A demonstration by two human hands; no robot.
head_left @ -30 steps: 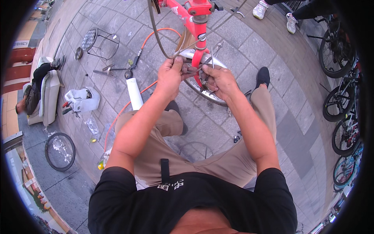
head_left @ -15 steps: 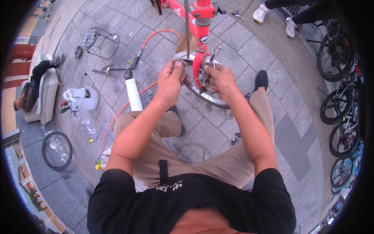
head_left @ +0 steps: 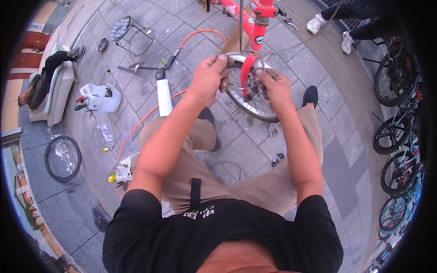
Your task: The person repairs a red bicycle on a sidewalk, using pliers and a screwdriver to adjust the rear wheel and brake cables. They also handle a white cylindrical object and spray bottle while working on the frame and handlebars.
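A pink bicycle frame with its fork (head_left: 246, 73) stands in front of me, the front wheel (head_left: 255, 110) low between my hands. To the left of the fork, my left hand (head_left: 209, 81) is closed, with thumb and forefinger pinching a thin grey cable (head_left: 282, 51). This cable passes across the fork and curves up to the far right. Right of the fork, my right hand (head_left: 275, 88) is closed in a pinch close to the wheel. What sits between its fingertips is too small to make out.
An orange hose (head_left: 200, 32) snakes over the paving at left, past a white cylinder (head_left: 164, 98) and a white plastic container (head_left: 102, 98). A stool (head_left: 122, 28) and a loose tyre (head_left: 63, 158) lie farther left. Parked bicycles (head_left: 393, 132) line the right; a person's shoes (head_left: 315, 23) are at far right.
The grey cable, earlier close around the fork, now stretches out to the upper right. My left hand has risen slightly against the fork. The whole view has shifted a little.
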